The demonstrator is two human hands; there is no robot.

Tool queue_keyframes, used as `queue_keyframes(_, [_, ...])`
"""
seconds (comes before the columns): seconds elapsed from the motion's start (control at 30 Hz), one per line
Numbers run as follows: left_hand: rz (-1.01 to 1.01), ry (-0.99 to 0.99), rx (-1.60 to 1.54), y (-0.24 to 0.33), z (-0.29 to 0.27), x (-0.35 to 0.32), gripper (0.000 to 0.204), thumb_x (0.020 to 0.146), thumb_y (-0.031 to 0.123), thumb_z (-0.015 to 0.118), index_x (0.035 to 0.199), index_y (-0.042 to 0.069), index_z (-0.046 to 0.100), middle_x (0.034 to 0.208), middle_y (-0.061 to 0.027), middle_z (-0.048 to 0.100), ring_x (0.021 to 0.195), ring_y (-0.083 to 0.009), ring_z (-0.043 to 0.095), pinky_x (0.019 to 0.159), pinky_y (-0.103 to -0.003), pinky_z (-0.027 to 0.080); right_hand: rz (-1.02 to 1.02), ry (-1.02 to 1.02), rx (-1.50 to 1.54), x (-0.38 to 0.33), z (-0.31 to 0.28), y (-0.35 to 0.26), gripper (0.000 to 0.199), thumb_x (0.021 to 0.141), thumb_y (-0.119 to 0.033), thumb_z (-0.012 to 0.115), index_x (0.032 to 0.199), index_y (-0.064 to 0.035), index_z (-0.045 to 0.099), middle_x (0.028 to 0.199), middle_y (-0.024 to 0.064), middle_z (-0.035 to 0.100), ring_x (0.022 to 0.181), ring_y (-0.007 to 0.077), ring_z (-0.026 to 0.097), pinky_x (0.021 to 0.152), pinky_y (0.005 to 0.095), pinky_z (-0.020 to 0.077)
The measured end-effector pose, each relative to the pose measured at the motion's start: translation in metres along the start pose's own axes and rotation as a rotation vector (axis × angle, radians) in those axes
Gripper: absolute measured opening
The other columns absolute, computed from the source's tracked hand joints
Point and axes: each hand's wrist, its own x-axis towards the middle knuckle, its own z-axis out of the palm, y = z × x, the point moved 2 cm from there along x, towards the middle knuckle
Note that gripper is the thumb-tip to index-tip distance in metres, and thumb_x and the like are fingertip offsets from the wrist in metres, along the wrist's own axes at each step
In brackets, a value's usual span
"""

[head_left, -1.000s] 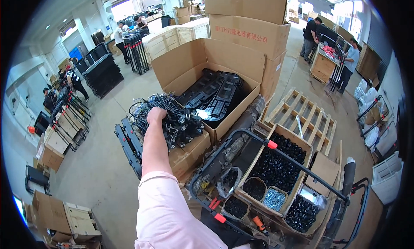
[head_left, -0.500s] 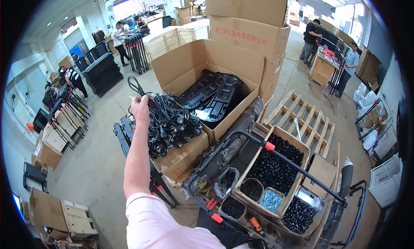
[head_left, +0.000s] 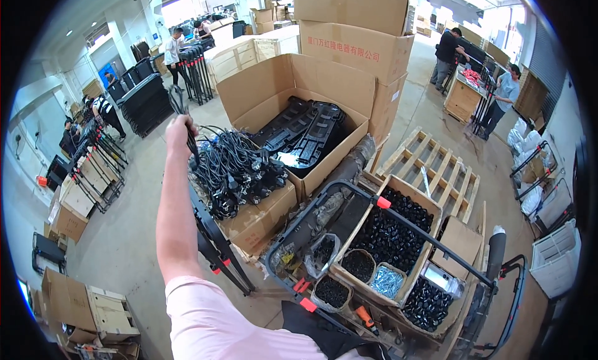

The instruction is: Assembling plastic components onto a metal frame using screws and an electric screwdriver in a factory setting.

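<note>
My left hand [head_left: 179,133] is closed around a black power cord [head_left: 177,99], a folded loop of which stands up above the fist. Just right of it lies a tangled heap of black power cords [head_left: 232,167] with plugs, piled on a cardboard box [head_left: 265,221]. Whether the held cord still joins the heap I cannot tell. Behind the heap, an open carton [head_left: 336,173] holds black moulded plastic panels [head_left: 305,132]. My right hand is out of view.
A cart with a black tubular handle [head_left: 430,235] carries a wooden tray of black plastic parts [head_left: 398,220], silver screws [head_left: 387,280] and an orange-and-black tool [head_left: 366,318]. A wooden pallet [head_left: 430,173] lies beyond. Black frames [head_left: 215,248] stand below my arm. Other people work farther off.
My left hand has moved left and slightly up with the cord, away from the heap. The view has shifted slightly.
</note>
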Motion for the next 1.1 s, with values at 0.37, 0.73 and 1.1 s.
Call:
queue_keyframes(0.37, [0.297, -0.064, -0.214, 0.055, 0.055, -0.046, 0.03, 0.112, 0.03, 0.059, 0.119, 0.0, 0.059, 0.076, 0.002, 0.048, 0.064, -0.0104, 0.05, 0.057, -0.029, 0.046, -0.033, 0.011, -0.018, -0.028, -0.006, -0.01, 0.026, 0.105, -0.034, 0.051, 0.106, -0.0089, 0.058, 0.097, 0.0078, 0.054, 0.085, 0.0236, 0.044, 0.075, 0.0484, 0.0395])
queue_keyframes(0.73, [0.373, -0.324, -0.28, 0.122, 0.115, -0.124, 0.03, 0.115, 0.033, 0.049, 0.111, 0.004, 0.057, 0.076, -0.0009, 0.051, 0.066, -0.0154, 0.056, 0.063, -0.031, 0.05, -0.085, 0.041, -0.037, -0.041, 0.001, -0.031, 0.02, 0.106, -0.023, 0.049, 0.093, -0.0077, 0.054, 0.085, 0.007, 0.047, 0.075, 0.0239, 0.035, 0.068, 0.0471, 0.0358])
queue_keyframes(1.1, [-0.486, -0.957, -0.399, -0.035, 0.222, -0.323, 0.044, 0.113, 0.05, 0.043, 0.099, 0.009, 0.053, 0.074, -0.0037, 0.051, 0.065, -0.0197, 0.057, 0.059, -0.035, 0.052, -0.85, 0.329, 0.204, -0.183, -0.006, -0.15, 0.046, 0.094, -0.045, 0.065, 0.101, 0.0, 0.075, 0.101, 0.0273, 0.074, 0.102, 0.0449, 0.072, 0.084, 0.0534, 0.0556])
